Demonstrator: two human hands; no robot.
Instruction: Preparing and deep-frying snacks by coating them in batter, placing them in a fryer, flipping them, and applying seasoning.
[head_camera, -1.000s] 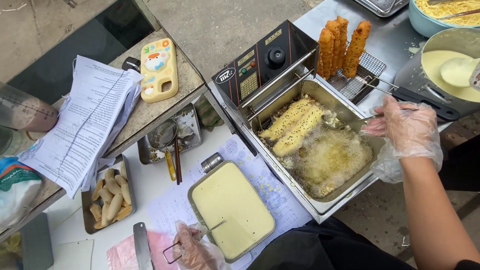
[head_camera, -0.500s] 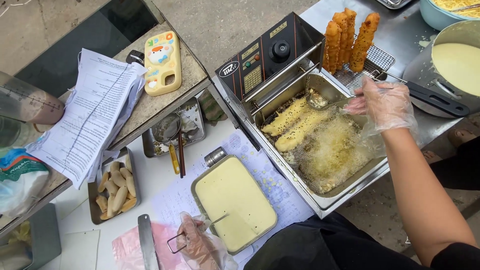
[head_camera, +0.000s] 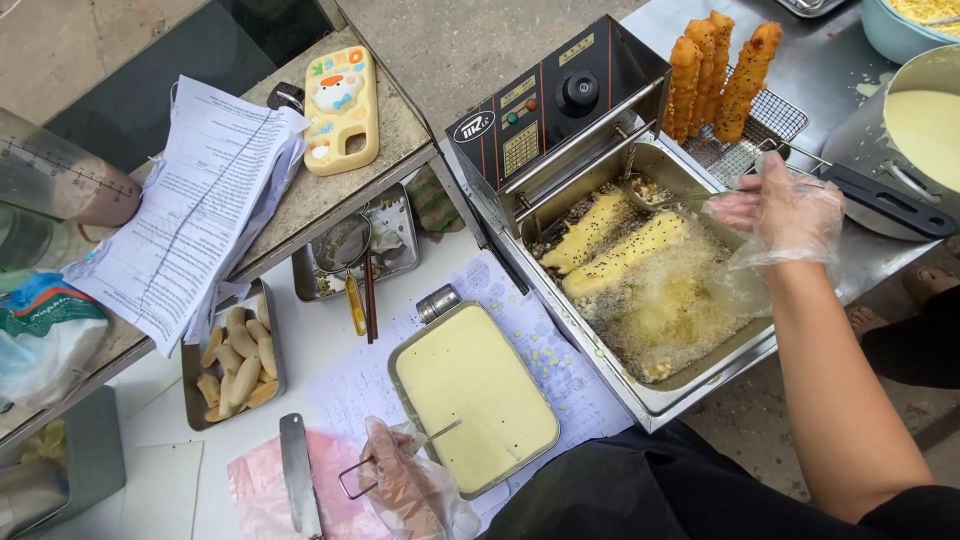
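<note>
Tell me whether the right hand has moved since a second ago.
Yes. The right hand moved from the fryer's near edge toward its far end, nearer the fried sticks.

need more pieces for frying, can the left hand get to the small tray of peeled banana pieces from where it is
Probably yes: the left hand is holding a wire tool at the batter tray, and only a knife on pink plastic lies between it and the banana tray.

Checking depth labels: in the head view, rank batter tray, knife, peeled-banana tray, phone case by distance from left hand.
1. Batter tray, right beside the left hand, on its right.
2. Knife, just to its left.
3. Peeled-banana tray, farther up and left.
4. Yellow phone case, far up on the shelf.
</note>
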